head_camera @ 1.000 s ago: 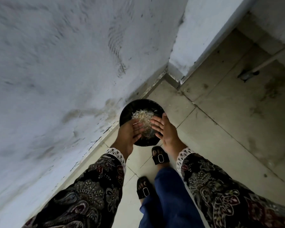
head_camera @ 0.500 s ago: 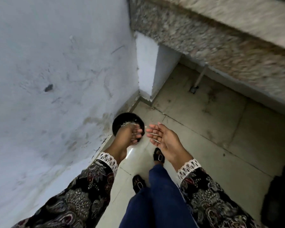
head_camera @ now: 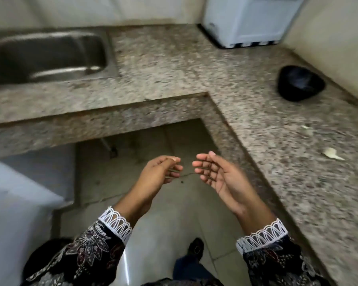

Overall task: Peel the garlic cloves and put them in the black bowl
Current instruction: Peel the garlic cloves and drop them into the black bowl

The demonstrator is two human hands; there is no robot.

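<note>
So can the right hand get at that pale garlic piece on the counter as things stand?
Probably yes. The right hand is open, holding nothing, and the garlic piece lies alone on the counter to its right, nothing between them.

Granite counter bearing black bowl

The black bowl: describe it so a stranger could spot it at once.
Start at the speckled granite counter, which turns a corner and runs down the right side. On that right run, close to the wall and nearer than the white appliance, sits the black bowl. It is the only dark, rounded thing there; the pale scraps nearer the person are small and flat.
</note>
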